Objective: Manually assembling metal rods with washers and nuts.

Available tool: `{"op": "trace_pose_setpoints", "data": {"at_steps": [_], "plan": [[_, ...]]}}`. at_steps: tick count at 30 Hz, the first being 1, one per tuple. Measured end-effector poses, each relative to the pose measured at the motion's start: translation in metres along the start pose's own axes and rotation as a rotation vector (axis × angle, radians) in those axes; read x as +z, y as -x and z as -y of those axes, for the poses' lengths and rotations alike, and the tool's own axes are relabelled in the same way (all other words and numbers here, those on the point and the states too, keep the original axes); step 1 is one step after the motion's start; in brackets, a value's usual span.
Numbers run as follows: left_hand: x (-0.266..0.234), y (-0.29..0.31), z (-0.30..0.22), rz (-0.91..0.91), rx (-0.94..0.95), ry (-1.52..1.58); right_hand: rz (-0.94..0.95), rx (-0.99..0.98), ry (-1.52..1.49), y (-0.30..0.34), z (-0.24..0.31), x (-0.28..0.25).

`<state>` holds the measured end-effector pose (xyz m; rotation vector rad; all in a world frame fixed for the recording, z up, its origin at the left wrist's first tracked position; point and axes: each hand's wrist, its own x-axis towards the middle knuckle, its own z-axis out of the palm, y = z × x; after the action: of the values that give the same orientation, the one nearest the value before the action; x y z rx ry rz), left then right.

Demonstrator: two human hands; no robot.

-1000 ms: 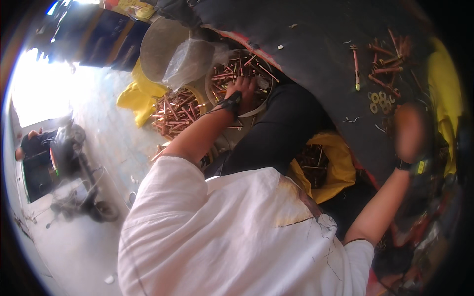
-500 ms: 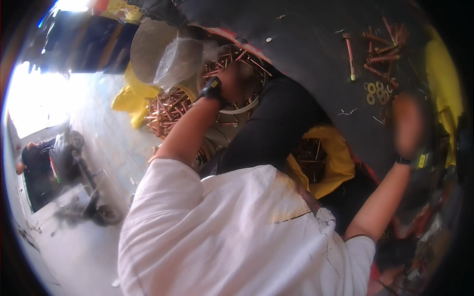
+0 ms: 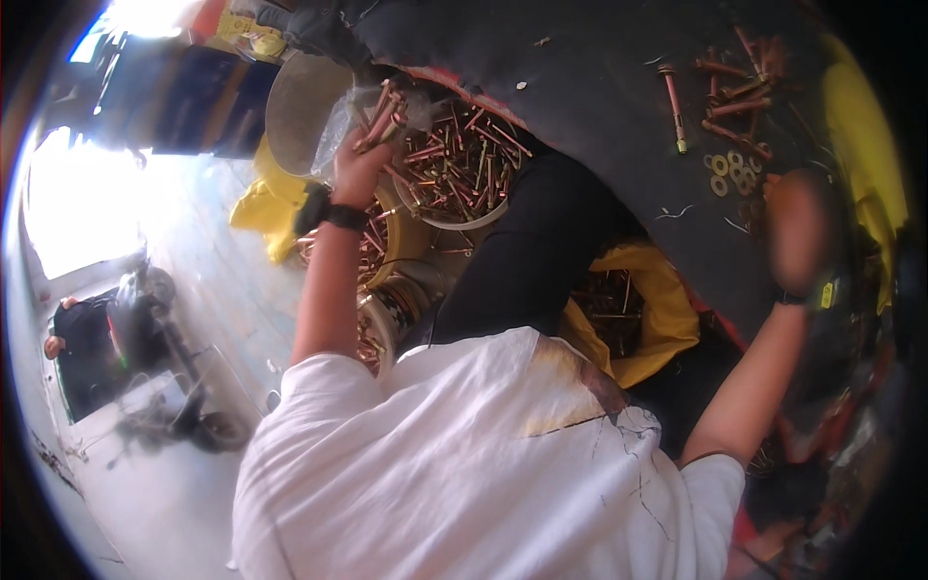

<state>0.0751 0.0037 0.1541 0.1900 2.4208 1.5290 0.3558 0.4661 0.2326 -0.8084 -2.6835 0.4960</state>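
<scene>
My left hand (image 3: 360,174), with a dark band at its wrist, is closed around several copper-coloured bolts (image 3: 390,118). It is raised at the left rim of a white bucket (image 3: 452,224) full of similar loose bolts (image 3: 454,164). My right hand (image 3: 800,232) rests over the dark work surface at the right, beside a small group of pale ring washers (image 3: 735,172). Blur hides its fingers, so I cannot tell what they hold. Beyond the washers lies a loose pile of bolts (image 3: 744,97), and a single bolt (image 3: 673,108) lies apart to its left.
A yellowish bucket of bolts (image 3: 394,227) stands below my left wrist, with another white container (image 3: 379,324) nearer me. An open yellow bag (image 3: 667,333) holding dark metal pieces sits beside my leg. Clear plastic (image 3: 338,126) hangs by the bucket. Yellow sheeting (image 3: 860,145) edges the right.
My left hand has come up out of the white bucket and moved left, now with bolts in its grip. The right hand stays in nearly the same place.
</scene>
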Motion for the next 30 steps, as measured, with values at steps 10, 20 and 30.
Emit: {"op": "trace_pose_setpoints", "data": {"at_steps": [10, 20, 30], "plan": [[0.071, -0.003, -0.246, 1.054, 0.130, 0.356, 0.026, 0.034, -0.075, 0.003, -0.014, 0.003], [0.026, 0.032, 0.007, 0.390, -0.200, -0.921, -0.012, -0.030, -0.018, 0.003, -0.014, 0.003], [0.088, 0.037, 0.103, 0.096, -0.332, -0.845, 0.005, -0.011, 0.065, -0.001, -0.017, 0.006]]}}
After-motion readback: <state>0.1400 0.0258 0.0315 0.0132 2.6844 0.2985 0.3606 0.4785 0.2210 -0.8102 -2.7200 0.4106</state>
